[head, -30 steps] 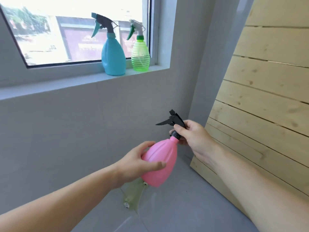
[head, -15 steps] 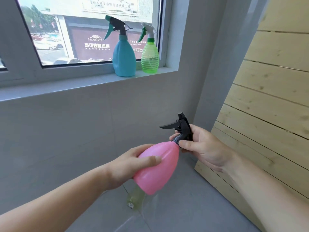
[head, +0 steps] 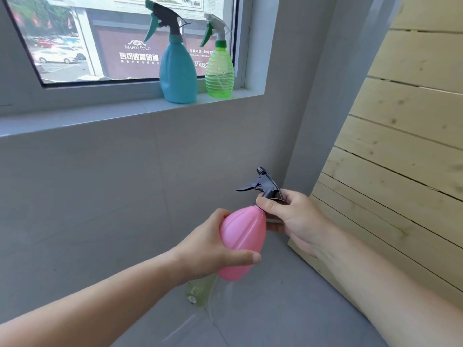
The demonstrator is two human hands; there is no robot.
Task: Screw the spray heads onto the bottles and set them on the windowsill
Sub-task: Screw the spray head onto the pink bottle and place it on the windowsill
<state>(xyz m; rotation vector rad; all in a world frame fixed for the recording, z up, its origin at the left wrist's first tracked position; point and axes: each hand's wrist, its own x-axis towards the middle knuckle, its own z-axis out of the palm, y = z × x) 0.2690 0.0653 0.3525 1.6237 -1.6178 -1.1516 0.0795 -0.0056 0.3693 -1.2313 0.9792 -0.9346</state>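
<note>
I hold a pink bottle (head: 241,240) tilted in mid-air in front of the grey wall. My left hand (head: 209,249) wraps its belly from the left. My right hand (head: 294,216) pinches the collar of the black spray head (head: 264,185) that sits on the bottle's neck. On the windowsill (head: 100,116) above stand a blue bottle (head: 178,71) with a teal and grey spray head and, to its right, a clear green bottle (head: 220,71) with a white and green spray head, both upright.
A pale yellowish bottle (head: 199,291) lies on the grey floor, partly hidden under the pink one. A slatted wooden panel (head: 400,146) leans along the right side. The windowsill stretches left of the blue bottle.
The view has shifted so the windowsill and its two bottles sit closer and lower in frame. The pink bottle has tilted more upright, and my right fingers have shifted around the spray head's collar.
</note>
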